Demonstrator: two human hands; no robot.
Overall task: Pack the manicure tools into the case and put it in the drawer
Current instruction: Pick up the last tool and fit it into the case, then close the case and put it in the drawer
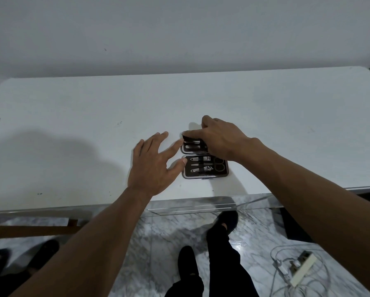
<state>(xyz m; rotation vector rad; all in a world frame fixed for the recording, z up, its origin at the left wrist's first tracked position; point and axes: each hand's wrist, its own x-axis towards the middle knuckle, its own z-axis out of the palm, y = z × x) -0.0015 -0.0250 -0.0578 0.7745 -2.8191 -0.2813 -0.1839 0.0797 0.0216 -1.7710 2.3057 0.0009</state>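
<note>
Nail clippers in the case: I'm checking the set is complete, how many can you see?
2, both strapped in the near half of the open case: one clipper in the upper row, another just below it. The right hand covers part of the far half, so more may be hidden.

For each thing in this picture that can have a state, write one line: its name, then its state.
case: open, lying flat on the white table
far half of the case: partly covered by the right hand
near half of the case: tools strapped in
scissors: stowed in the near half
left hand: open, fingers spread, fingertips at the case's left edge
right hand: fingers curled on the far half's edge
</note>
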